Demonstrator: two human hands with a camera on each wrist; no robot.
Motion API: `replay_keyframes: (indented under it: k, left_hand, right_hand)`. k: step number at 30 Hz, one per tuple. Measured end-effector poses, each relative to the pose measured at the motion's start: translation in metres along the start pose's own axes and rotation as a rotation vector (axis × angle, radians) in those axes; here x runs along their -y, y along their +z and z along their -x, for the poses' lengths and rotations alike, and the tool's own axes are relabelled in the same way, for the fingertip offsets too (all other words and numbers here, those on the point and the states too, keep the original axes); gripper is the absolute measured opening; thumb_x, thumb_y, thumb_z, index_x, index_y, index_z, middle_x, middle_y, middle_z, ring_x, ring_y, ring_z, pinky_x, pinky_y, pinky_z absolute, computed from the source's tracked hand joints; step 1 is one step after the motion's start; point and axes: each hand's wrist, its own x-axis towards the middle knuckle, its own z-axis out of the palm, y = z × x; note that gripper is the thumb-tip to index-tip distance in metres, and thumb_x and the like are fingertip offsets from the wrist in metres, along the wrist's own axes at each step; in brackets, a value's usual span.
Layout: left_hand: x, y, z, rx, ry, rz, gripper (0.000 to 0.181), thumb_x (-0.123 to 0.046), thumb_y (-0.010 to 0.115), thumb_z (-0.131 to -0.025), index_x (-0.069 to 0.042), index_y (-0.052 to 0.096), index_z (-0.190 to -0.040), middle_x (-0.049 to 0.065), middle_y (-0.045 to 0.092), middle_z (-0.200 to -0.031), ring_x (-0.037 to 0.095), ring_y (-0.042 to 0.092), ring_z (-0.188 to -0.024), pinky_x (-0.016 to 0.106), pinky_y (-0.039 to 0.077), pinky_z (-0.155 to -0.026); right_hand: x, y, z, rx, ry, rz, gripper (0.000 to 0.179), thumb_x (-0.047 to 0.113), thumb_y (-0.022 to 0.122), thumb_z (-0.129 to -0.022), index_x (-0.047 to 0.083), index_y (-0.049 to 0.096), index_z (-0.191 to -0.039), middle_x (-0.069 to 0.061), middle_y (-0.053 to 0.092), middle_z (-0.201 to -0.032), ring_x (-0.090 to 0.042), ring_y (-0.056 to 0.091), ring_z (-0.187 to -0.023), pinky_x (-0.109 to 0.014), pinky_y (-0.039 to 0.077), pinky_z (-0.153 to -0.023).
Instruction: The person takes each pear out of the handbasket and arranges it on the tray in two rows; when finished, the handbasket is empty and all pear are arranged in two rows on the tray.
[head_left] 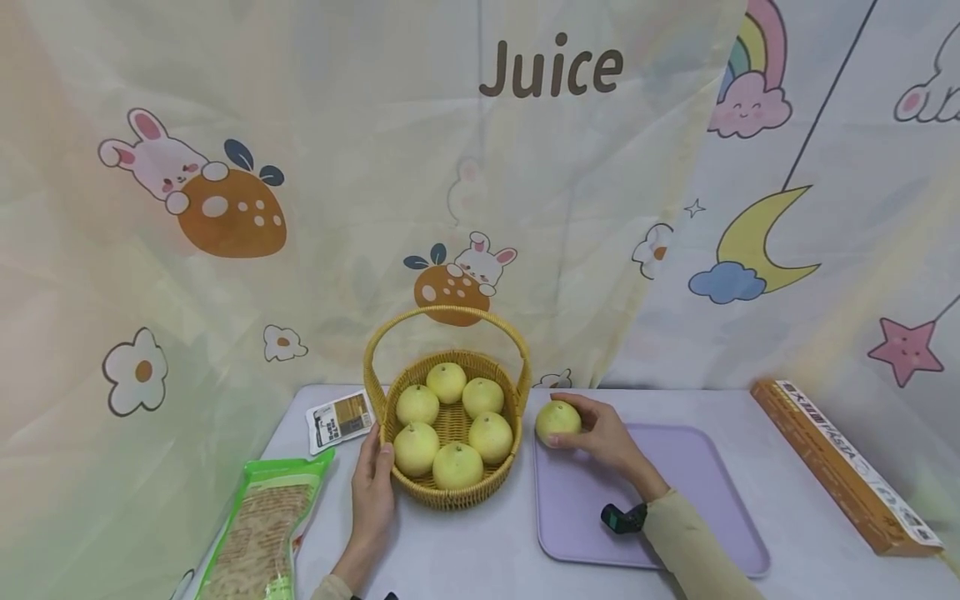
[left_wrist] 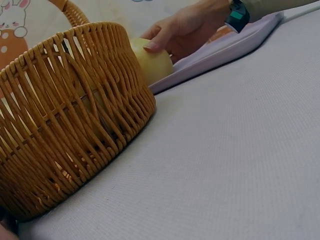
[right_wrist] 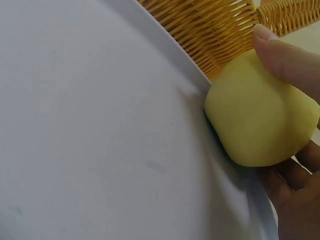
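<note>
My right hand (head_left: 603, 435) grips a round, pale yellow-green pear (head_left: 558, 423) at the back left corner of the lilac tray (head_left: 645, 500). In the right wrist view the thumb lies over this pear (right_wrist: 260, 110), with fingers at its lower side. Just left of the tray stands a yellow woven basket (head_left: 454, 498) with a tall arched handle, holding several similar pears (head_left: 458, 467) in a ring. My left hand (head_left: 372, 492) rests against the basket's left side, fingers extended along the weave. In the left wrist view the basket wall (left_wrist: 85, 100) hides most of that hand.
At the left lie a green-edged food packet (head_left: 262, 525) and a small white-and-brown sachet (head_left: 341, 421). A long orange-brown box (head_left: 840, 467) lies along the table's right side. Behind the table hangs a printed curtain (head_left: 337, 208).
</note>
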Motion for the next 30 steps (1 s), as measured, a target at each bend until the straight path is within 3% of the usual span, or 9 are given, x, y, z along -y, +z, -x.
replay_keyframes:
  k: [7,22,30]
  left_hand:
    - [0.0013,-0.0003,-0.0003,0.003,0.0,0.011,0.059,-0.033,0.044,-0.115,-0.02,0.025,-0.17,0.009,0.02,-0.178,0.032,0.017,-0.165,0.053,0.017,-0.136]
    - [0.0016,-0.0005,-0.0005,-0.002,0.001,0.006,0.058,-0.031,0.045,-0.115,-0.02,0.026,-0.169,0.008,0.02,-0.178,0.032,0.018,-0.165,0.052,0.017,-0.136]
    - [0.0005,-0.0004,0.0002,0.0,0.007,0.005,0.058,-0.03,0.044,-0.115,-0.018,0.026,-0.169,0.01,0.021,-0.178,0.033,0.018,-0.165,0.052,0.017,-0.136]
  right_hand:
    - [0.0006,0.0,0.0016,0.043,-0.034,-0.063,0.078,0.016,0.092,-0.084,0.008,0.056,-0.153,-0.024,0.054,-0.157,-0.039,0.048,-0.149,-0.008,0.041,-0.11]
    - [-0.0035,-0.0007,0.0011,0.079,-0.067,-0.016,0.077,0.019,0.089,-0.087,0.007,0.054,-0.154,-0.016,0.056,-0.157,-0.039,0.047,-0.149,-0.01,0.039,-0.113]
    - [-0.0018,0.0016,0.0024,0.09,-0.067,-0.032,0.085,0.018,0.09,-0.086,0.011,0.047,-0.159,-0.024,0.049,-0.16,-0.041,0.043,-0.152,-0.007,0.034,-0.114]
